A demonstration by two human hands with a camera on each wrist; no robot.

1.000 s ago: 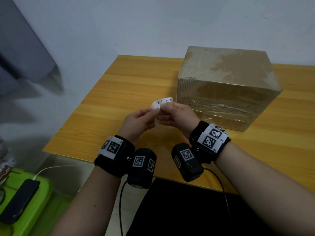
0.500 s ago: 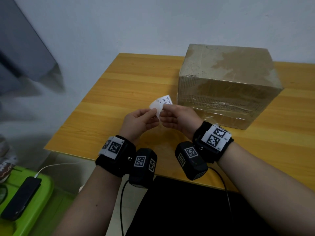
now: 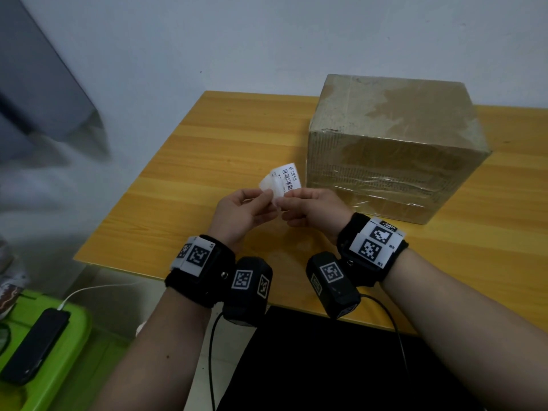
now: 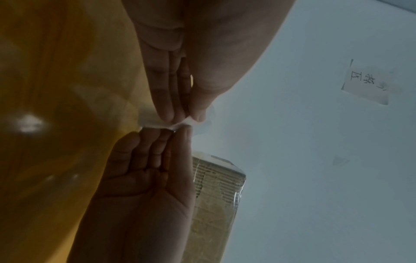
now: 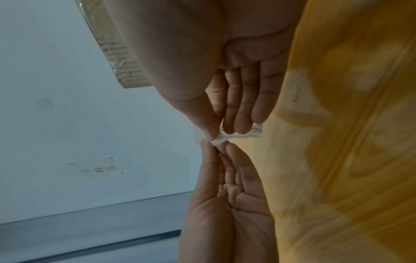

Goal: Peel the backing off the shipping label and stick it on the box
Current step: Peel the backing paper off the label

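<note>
Both hands meet over the wooden table (image 3: 207,161), just left of the brown cardboard box (image 3: 394,146). My left hand (image 3: 268,198) pinches the translucent backing (image 3: 266,183) between thumb and fingers. My right hand (image 3: 286,198) pinches the lower edge of the white barcode label (image 3: 290,176), which stands upright above the fingertips. The two layers are split apart at the top. In the left wrist view my left hand (image 4: 182,115) and the label (image 4: 157,123) show, fingertip to fingertip with the other hand. In the right wrist view my right hand (image 5: 221,132) holds the printed label (image 5: 256,128).
The box (image 4: 216,186) stands against the white wall at the table's back right. A green bin (image 3: 74,327) with a black phone (image 3: 35,348) and white cable sits on the floor at the lower left. A taped note (image 4: 364,83) hangs on the wall.
The label has swung from lying curled over the fingers to standing upright, and the backing has come further away from it on the left. Both hands stayed in place.
</note>
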